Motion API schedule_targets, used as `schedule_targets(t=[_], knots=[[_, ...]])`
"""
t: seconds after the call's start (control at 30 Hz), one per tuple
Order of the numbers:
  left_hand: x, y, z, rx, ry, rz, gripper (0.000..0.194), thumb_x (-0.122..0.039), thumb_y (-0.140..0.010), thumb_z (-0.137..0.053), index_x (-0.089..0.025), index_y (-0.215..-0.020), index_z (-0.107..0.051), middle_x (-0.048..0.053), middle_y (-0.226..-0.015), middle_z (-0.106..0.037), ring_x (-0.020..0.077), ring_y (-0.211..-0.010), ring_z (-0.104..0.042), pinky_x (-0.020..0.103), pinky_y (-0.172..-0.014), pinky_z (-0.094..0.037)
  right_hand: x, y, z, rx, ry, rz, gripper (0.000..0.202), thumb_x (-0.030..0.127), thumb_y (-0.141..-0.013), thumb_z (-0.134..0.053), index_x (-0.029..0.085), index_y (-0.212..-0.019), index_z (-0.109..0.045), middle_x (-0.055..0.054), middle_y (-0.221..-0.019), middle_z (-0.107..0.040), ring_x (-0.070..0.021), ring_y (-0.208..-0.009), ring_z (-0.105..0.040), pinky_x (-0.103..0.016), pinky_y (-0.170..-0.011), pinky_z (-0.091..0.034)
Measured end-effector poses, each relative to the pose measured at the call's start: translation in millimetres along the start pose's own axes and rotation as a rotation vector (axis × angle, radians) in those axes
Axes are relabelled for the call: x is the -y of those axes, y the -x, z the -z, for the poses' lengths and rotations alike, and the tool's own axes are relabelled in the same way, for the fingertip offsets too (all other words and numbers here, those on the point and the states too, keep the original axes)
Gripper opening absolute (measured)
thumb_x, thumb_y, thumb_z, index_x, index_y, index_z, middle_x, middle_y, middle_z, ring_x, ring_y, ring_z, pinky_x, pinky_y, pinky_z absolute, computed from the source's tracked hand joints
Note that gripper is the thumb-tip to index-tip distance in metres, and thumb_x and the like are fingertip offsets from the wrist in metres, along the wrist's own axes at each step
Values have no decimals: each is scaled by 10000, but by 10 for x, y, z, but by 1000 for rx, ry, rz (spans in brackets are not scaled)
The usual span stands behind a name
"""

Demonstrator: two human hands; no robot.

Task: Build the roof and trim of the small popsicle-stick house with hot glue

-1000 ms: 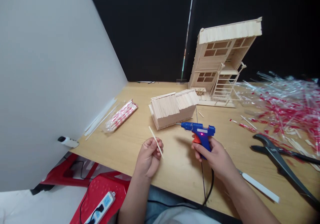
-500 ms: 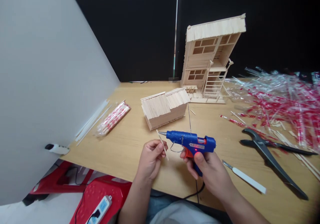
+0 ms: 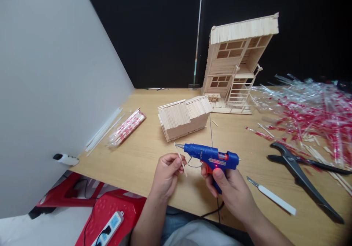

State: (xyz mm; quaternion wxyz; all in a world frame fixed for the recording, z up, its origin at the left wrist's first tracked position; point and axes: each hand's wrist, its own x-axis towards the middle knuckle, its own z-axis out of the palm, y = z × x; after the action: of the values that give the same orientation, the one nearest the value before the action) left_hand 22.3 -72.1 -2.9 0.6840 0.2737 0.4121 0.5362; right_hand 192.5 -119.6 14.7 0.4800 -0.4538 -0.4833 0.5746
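Observation:
Between the thumb and fingers of my left hand (image 3: 168, 171) is a thin wooden stick (image 3: 180, 158), tilted with its upper end toward the glue gun's nozzle. My right hand (image 3: 232, 187) grips a blue glue gun (image 3: 211, 154) by its handle, a finger by the orange trigger and a red light glowing on its side. The nozzle tip is at or very close to the stick's upper end; contact is hard to tell. Just beyond the hands sits a small stick-built house piece (image 3: 184, 117) with a stepped roof.
A tall stick-built house (image 3: 233, 62) stands at the back. Right of my hands lie a white-handled craft knife (image 3: 276, 200), dark cutters (image 3: 299, 176) and a heap of plastic wrappers (image 3: 316, 114). At left are wrapped sticks (image 3: 128, 127), white glue sticks (image 3: 104, 130) and a red stool (image 3: 121, 205).
The view has shifted slightly, so the table items appear a little further right. Both hands keep their hold, with the nozzle still at the stick's upper end.

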Motion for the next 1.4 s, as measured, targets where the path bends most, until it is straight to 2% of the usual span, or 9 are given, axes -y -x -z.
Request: schedule_targets(t=[0.2,0.53,1.4], knots=[[-38,-12,-17,-1,3,-13,354,-366,-541,-913,-121,-629,-673,19,-613,-637,63,-511,-515,162,-470,-378,-27,27,6,3,32,0,453,610,-944,-437,174,-974,-557,29,-539,-501,-128,-472,-463,-259,-478,-326],[-79,-45,-34,26,-11,-61,380,-409,-568,-897,-126,-610,-647,-11,-557,-571,52,-486,-453,171,-481,-362,-43,52,26,-2,69,14,435,583,-952,-443,169,-935,-579,32,-521,-493,-123,-452,-471,-253,-469,-335],[-160,-93,-78,-7,62,-87,361,-377,-509,-931,-132,-639,-699,-9,-533,-608,45,-456,-482,148,-442,-379,-34,87,41,12,90,26,421,579,-957,-435,175,-929,-550,32,-506,-501,-125,-465,-471,-249,-475,-338]])
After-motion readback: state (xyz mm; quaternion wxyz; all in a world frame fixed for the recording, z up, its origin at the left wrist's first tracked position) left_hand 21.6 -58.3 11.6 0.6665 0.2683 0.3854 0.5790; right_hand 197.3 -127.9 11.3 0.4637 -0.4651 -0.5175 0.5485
